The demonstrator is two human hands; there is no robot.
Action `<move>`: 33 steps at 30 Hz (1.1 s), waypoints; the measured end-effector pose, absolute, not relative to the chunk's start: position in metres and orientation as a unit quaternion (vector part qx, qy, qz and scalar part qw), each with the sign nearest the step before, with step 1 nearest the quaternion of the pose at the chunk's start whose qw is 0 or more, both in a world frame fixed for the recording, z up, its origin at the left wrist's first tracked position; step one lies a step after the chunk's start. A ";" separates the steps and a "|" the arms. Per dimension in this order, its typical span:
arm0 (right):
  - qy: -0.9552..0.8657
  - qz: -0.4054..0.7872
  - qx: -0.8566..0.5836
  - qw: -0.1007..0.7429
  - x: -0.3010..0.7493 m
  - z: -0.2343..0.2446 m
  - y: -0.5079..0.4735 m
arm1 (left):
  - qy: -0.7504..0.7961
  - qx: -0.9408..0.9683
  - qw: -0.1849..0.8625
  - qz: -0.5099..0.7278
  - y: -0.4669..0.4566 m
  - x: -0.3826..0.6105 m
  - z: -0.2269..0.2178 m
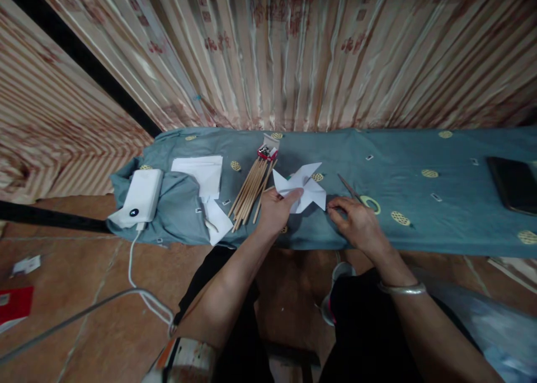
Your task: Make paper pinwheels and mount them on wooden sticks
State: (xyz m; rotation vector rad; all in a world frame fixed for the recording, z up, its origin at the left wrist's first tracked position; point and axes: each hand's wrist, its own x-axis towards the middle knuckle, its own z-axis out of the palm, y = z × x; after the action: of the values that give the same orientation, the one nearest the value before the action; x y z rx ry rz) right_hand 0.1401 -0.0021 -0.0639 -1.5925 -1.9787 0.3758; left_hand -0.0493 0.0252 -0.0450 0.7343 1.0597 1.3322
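A white folded paper pinwheel (pixel 304 184) lies on the blue-grey cloth of the low table (pixel 419 204). My left hand (pixel 274 211) pinches the pinwheel's near left blade between thumb and fingers. My right hand (pixel 356 221) rests on the cloth just right of the pinwheel, fingers curled with the tips pressed down near a blade's point; what they hold, if anything, is hidden. A bundle of wooden sticks (pixel 251 193) lies left of my left hand. A single thin stick (pixel 348 187) lies beyond my right hand.
White paper sheets (pixel 203 176) and a white power bank (pixel 140 197) with a cable sit at the table's left end. A small box of pins (pixel 267 148) stands behind the sticks. A dark phone (pixel 514 184) lies far right. A curtain hangs behind.
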 end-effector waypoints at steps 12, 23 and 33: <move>-0.795 0.067 -0.554 0.239 0.145 -0.071 -0.004 | 0.460 0.313 0.602 0.573 0.026 -0.051 -0.042; -0.792 0.075 -0.553 0.247 0.146 -0.065 -0.008 | 0.459 0.321 0.604 0.566 0.025 -0.048 -0.046; -0.800 0.053 -0.555 0.222 0.144 -0.064 -0.006 | 0.455 0.301 0.621 0.563 0.024 -0.046 -0.044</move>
State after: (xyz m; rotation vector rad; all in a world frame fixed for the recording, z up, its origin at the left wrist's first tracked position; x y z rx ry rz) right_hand 0.1441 -0.0057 -0.0637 -1.5323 -2.2099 0.1464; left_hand -0.0465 0.0236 -0.0440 0.6911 1.0453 1.2950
